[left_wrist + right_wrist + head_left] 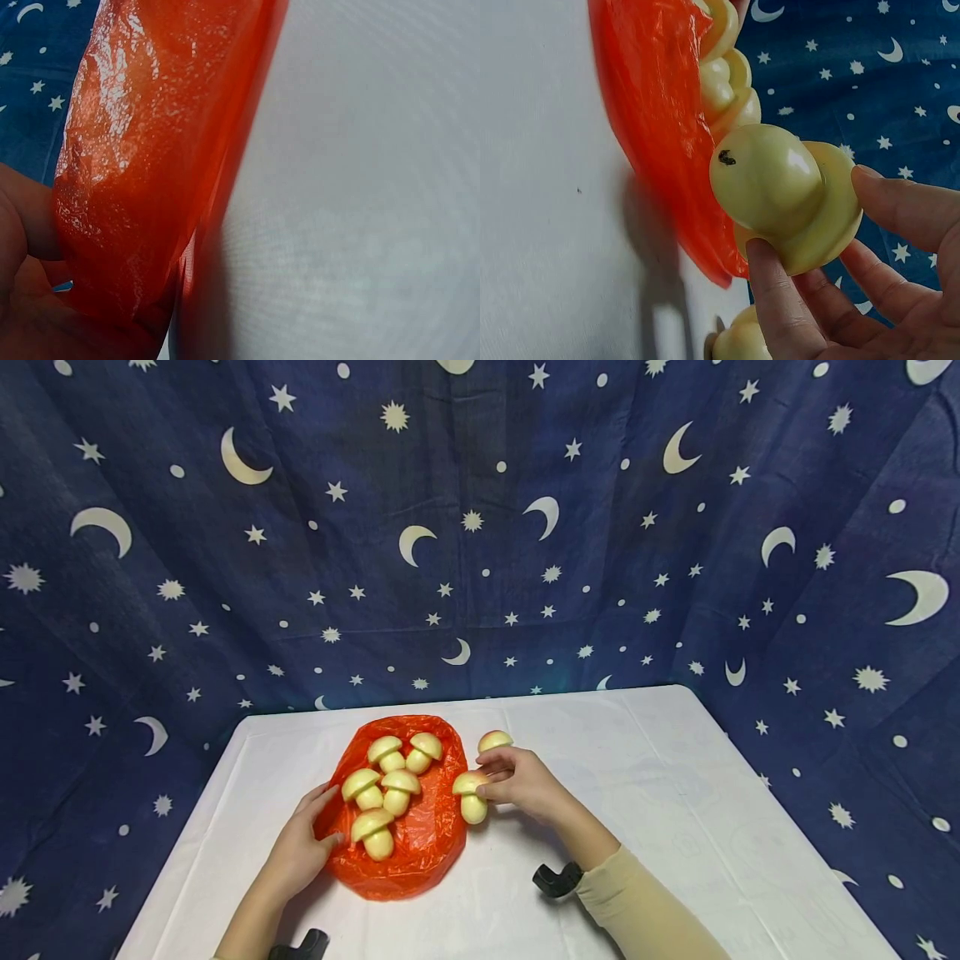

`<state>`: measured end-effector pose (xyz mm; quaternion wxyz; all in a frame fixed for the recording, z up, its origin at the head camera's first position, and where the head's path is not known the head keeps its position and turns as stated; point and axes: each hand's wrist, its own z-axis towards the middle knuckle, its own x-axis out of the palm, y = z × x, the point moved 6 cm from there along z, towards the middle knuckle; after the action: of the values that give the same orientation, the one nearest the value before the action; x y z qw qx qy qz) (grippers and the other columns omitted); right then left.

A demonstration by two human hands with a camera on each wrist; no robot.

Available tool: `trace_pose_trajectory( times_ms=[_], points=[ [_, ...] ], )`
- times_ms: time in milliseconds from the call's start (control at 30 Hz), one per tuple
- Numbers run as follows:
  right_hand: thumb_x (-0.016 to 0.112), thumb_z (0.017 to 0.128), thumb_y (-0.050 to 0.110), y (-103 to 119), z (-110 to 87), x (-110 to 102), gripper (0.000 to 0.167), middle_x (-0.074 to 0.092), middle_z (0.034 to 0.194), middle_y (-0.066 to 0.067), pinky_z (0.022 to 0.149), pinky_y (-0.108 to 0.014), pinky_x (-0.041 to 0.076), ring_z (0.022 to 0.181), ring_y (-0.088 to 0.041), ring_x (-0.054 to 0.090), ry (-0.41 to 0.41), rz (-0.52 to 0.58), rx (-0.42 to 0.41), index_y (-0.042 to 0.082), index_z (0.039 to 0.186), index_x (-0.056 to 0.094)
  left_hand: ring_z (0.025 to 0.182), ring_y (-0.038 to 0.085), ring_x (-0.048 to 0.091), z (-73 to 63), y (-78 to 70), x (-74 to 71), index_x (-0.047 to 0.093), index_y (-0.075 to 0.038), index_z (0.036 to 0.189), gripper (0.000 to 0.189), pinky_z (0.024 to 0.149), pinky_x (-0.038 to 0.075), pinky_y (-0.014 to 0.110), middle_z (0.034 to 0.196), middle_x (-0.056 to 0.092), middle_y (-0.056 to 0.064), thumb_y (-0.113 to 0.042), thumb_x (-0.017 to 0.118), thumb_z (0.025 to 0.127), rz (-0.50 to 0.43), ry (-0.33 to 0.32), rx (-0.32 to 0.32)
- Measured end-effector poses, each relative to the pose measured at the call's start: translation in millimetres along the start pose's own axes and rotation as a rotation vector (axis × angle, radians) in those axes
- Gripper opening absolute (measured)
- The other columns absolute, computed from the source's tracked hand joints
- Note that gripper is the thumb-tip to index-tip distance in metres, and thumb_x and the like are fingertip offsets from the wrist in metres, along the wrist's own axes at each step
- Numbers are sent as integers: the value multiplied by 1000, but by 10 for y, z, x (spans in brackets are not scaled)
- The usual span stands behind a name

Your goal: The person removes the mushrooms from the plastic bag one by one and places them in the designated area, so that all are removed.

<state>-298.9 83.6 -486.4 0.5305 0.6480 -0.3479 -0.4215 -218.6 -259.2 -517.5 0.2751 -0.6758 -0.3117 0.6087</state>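
Note:
A red plastic bag [442, 843] lies spread open on the table, its rim raised around several toy mushrooms [401, 782] with pale yellow caps and stems. My left hand [298, 843] grips the bag's left rim, and in the left wrist view its fingers [34, 217] lie against the red plastic. At the bag's right edge, my right hand [525, 785] pinches another toy mushroom [472, 806] by its cap. This mushroom [761, 180] has its stem end, with a small dark mark, toward the right wrist camera. It hangs just outside the rim.
One more mushroom [495, 741] sits on the table behind my right hand, partly hidden by it. A white cloth covers the table [645, 793]. Behind and at both sides hangs a dark blue curtain [480, 527] with moons and stars.

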Motion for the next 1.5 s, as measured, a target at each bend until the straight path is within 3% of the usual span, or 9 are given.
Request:
trace_pose_trajectory(
  times_ms=[200, 433, 900, 1500],
  points=[
    [83, 86, 4, 31, -14, -95, 51, 72, 127, -22, 81, -30, 67, 99, -20, 72, -4, -26, -2, -6, 134, 67, 163, 51, 23, -3, 1, -6, 38, -3, 165, 77, 127, 26, 71, 176, 26, 19, 0, 71, 96, 1, -5, 7],
    [82, 87, 0, 36, -18, -229, 50, 71, 123, -25, 85, -41, 69, 100, -24, 72, -23, -3, 13, -11, 133, 65, 163, 52, 23, -6, 4, -13, 38, -1, 165, 77, 128, 25, 72, 175, 27, 20, 1, 71, 95, 1, -18, 24],
    [82, 87, 1, -11, -46, -504, 47, 72, 128, -23, 82, -33, 68, 98, -20, 73, -60, -69, 22, -6, 131, 68, 162, 52, 24, -10, 7, -14, 38, -1, 165, 77, 127, 26, 72, 175, 27, 21, 2, 71, 95, -3, -24, 25],
    [86, 85, 8, -145, -22, -764, 38, 78, 115, -16, 82, -26, 62, 102, -21, 74, -113, -194, 38, -2, 120, 74, 163, 52, 22, -2, 20, -12, 37, -1, 165, 78, 128, 25, 72, 176, 26, 20, 2, 70, 95, -8, -16, 6]
  ],
)
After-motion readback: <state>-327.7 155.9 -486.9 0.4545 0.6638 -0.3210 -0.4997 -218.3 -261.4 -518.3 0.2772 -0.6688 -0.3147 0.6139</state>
